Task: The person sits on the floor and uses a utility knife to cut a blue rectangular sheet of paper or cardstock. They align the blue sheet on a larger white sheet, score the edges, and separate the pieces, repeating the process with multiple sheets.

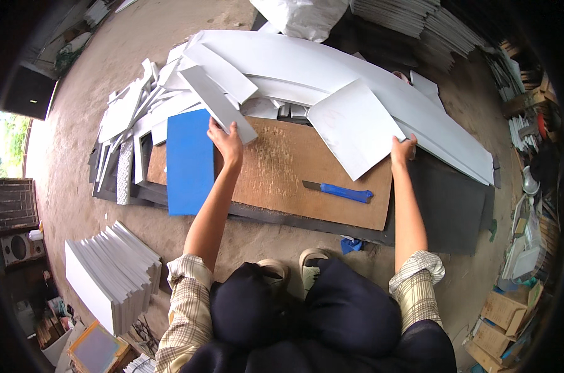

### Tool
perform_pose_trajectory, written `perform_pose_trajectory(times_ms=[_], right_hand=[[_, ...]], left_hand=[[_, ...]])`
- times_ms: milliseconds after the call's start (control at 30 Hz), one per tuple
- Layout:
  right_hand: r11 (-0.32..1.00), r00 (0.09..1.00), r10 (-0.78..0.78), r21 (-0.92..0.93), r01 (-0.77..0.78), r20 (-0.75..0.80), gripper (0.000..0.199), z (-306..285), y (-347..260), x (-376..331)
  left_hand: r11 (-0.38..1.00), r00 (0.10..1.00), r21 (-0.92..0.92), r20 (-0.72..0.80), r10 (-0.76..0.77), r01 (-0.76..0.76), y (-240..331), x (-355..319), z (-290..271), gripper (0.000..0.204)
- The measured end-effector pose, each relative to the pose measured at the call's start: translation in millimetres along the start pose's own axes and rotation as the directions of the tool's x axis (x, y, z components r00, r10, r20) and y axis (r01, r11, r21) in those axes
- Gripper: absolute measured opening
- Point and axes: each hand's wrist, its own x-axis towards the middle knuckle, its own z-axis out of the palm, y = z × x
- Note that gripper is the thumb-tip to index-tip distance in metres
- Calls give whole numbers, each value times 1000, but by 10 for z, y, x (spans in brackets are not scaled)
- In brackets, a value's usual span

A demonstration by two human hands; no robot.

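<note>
Long white sheets (356, 78) span the far side, behind a brown rectangular board (269, 165). A white four-sided sheet (356, 127) is over the board's far right; a blue rectangular panel (190, 163) lies at left; a narrow white strip (217, 101) slants by its far right corner. The right hand (404, 151) pinches the sheet's right corner; the left hand (228, 143) grips the strip's near end. A blue-handled utility knife (343, 191) lies near right on the board.

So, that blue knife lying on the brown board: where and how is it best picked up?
Probably by the middle of its handle, from above and the right. The blue knife lies flat on the brown board with its dark blade pointing left, so that side is likely best avoided; the slim handle should suit a pinch across its width.
</note>
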Motion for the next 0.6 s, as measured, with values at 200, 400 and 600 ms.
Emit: perform_pose_trajectory(times_ms=[200,400,600], right_hand=[[655,793,-7,602,-457,609,37,-746,-426,-212],[609,810,-141,695,-383,570,40,-1150,-1472,-1294],[440,537,-350,641,-629,768,37,-192,-2196,-2148]], left_hand=[[805,935,-503,310,-173,315,390,-348,-636,39],[537,807,-604,479,-347,589,1097,-733,-1378,30],[599,902,-674,314,-296,432,490,-582,-1910,36]])
